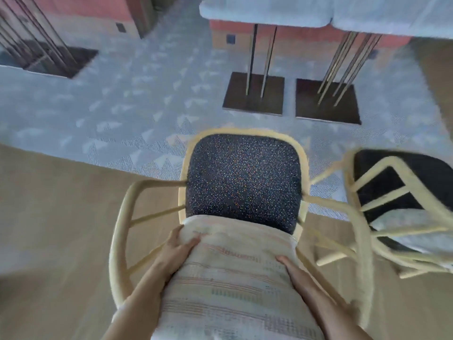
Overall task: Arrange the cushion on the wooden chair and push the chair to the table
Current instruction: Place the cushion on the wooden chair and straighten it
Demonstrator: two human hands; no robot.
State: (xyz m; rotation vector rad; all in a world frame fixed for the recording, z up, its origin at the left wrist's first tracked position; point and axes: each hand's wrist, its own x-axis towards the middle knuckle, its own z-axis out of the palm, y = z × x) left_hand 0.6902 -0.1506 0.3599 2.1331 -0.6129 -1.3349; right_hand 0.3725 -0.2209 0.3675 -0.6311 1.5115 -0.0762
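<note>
A cream fabric cushion with faint orange and grey stripes (232, 285) lies tilted over the back edge of the dark speckled seat of a pale wooden armchair (120, 217). The seat's front edge is uncovered. The chair faces a white-topped table on thin metal rods (264, 11), standing apart from it.

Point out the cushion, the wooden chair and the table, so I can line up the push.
cushion (232, 285): head view, middle of its striped face.
wooden chair (120, 227): head view, left armrest of the frame.
table (264, 8): head view, pale top near its front edge.
</note>
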